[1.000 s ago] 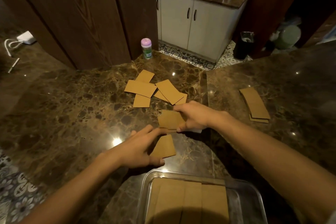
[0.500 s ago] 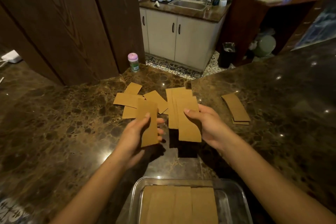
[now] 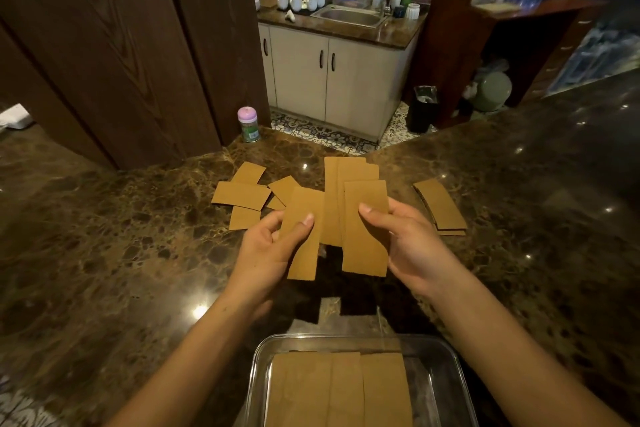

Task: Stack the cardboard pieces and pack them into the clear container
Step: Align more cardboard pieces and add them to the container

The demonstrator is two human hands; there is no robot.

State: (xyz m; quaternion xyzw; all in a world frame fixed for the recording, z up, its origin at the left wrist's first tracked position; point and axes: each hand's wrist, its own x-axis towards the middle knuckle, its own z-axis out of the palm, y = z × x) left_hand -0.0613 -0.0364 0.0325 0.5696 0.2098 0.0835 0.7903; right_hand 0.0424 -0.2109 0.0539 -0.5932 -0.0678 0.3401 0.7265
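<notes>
My left hand [image 3: 266, 253] holds one brown cardboard strip [image 3: 304, 236] upright above the counter, thumb on its front. My right hand [image 3: 408, 246] grips a fanned bunch of several cardboard strips [image 3: 360, 211], thumb across the front one. The two handfuls are side by side and nearly touching. Loose cardboard pieces [image 3: 242, 196] lie on the counter behind my left hand. A small stack of cardboard [image 3: 441, 206] lies to the right. The clear container [image 3: 446, 367] sits at the near edge with cardboard pieces [image 3: 336, 392] laid flat inside.
The dark marble counter [image 3: 121, 253] wraps around in an L shape. A small jar with a pink lid [image 3: 248, 124] stands at the counter's far edge by a wooden panel. A sink cabinet and a black bin [image 3: 423, 107] are on the floor beyond.
Both hands have lifted their cardboard off the counter and brought it upright. The left hand's strip has moved closer to the right hand's bunch.
</notes>
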